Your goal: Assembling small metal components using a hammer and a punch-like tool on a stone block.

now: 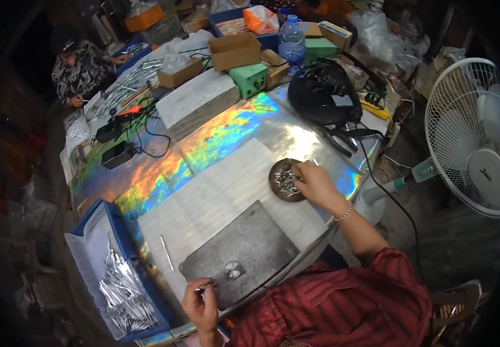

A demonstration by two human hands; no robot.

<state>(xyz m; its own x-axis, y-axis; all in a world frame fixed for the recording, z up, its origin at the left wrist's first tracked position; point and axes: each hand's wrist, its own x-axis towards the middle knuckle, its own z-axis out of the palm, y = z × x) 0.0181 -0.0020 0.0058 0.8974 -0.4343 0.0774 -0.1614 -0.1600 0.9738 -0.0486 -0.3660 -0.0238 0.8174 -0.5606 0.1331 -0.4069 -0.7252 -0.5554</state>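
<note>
My left hand [201, 309] is at the near left corner of a dark grey flat plate [261, 240], its thumb and fingers pinched on a small metal piece [203, 287] whose kind I cannot make out. A small round silvery disc [234, 269] lies on the plate. My right hand [318, 184] reaches over the right rim of a round brown bowl [279, 192]. Its fingers are drawn together at a heap of small shiny metal parts [286, 180]; whatever is between the fingertips is hidden.
At the left stands a blue tray [128, 248] of slim metal pieces. A thin metal rod [166, 253] lies on pale sheeting [203, 199]. Farther off are a stone-like block [198, 104], a green box [249, 80] and a black bag [322, 95]. A fan [470, 139] stands right; another person [82, 72] sits far left.
</note>
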